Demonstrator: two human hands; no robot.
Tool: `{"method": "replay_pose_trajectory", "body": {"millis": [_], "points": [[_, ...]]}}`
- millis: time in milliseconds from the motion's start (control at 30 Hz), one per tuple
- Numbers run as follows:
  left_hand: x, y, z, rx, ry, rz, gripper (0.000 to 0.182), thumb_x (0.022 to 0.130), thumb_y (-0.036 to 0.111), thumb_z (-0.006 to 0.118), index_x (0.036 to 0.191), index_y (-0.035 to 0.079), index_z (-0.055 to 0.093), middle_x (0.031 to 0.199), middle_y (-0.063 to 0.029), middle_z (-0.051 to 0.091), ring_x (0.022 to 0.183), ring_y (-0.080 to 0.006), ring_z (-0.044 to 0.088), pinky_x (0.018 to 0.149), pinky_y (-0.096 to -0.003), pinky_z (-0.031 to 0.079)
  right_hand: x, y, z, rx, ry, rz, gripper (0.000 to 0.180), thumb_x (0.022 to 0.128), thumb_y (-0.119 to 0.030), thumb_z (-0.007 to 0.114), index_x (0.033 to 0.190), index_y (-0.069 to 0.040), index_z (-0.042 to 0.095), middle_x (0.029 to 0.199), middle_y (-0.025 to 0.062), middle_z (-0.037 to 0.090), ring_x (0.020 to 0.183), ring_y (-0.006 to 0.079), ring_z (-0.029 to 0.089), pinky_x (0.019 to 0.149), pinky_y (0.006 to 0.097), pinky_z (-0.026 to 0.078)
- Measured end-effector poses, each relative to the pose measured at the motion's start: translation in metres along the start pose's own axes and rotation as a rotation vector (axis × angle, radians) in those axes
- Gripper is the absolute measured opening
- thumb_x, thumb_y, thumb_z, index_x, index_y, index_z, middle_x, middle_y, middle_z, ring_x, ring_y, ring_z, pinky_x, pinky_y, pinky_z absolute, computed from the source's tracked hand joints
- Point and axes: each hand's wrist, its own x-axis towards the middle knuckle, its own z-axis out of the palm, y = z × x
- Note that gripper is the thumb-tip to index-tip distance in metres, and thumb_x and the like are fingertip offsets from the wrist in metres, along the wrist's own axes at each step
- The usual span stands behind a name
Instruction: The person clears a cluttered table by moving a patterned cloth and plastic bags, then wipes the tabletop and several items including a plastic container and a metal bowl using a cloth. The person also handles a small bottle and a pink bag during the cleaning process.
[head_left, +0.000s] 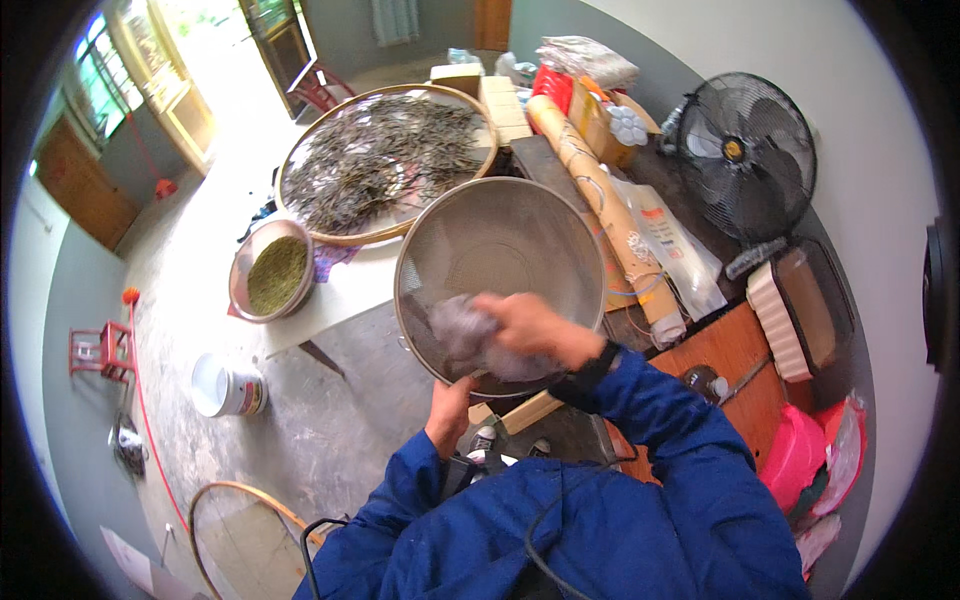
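Observation:
A large round metal mesh sieve (499, 247) is in front of me, its inside facing up. My left hand (450, 412) grips the rim at the near side. Over the sieve's lower part, my right hand (529, 322) holds a greyish cloth (461, 330), blurred by motion, against or just above the mesh. Beyond the sieve lies a wide round bamboo tray (491, 142) spread with dark, twig-like dried plant pieces (390, 150). Left of the sieve, a bowl (238, 289) holds green plant bits (277, 276) at the corner of a white table (360, 281).
A black fan (735, 154) stands at the right. Beside the sieve lie a long cardboard roll (592, 187) and a plastic bag (667, 232). On the floor are a white bucket (229, 386), a red chair (112, 352) and a round hoop-framed tray (247, 487). A pink bag (795, 450) sits lower right.

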Motion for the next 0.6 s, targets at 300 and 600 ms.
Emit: {"method": "replay_pose_trajectory", "body": {"millis": [300,600], "points": [[-0.023,-0.017,0.003,0.033,0.004,0.088,0.056,0.076,-0.001,0.051,0.129,0.001,0.035,0.117,-0.015,0.052,0.097,-0.0279,0.058,0.074,-0.0396,0.055,0.067,0.014,0.008,0.074,0.67,0.156,0.039,0.073,-0.003,0.055,0.112,-0.007,0.053,0.101,0.0223,0.06,0.092,0.0408,0.058,0.076,0.046,0.046],[-0.01,0.011,-0.082,0.075,0.163,0.447,0.068,0.075,-0.008,0.046,0.137,0.013,0.031,0.128,-0.0139,0.046,0.112,-0.0225,0.049,0.084,-0.0317,0.047,0.055,-0.034,0.013,-0.05,-0.326,-0.311,0.045,0.063,0.005,0.057,0.106,-0.01,0.061,0.089,0.0175,0.064,0.088,0.0363,0.059,0.074,0.0406,0.046]]}}
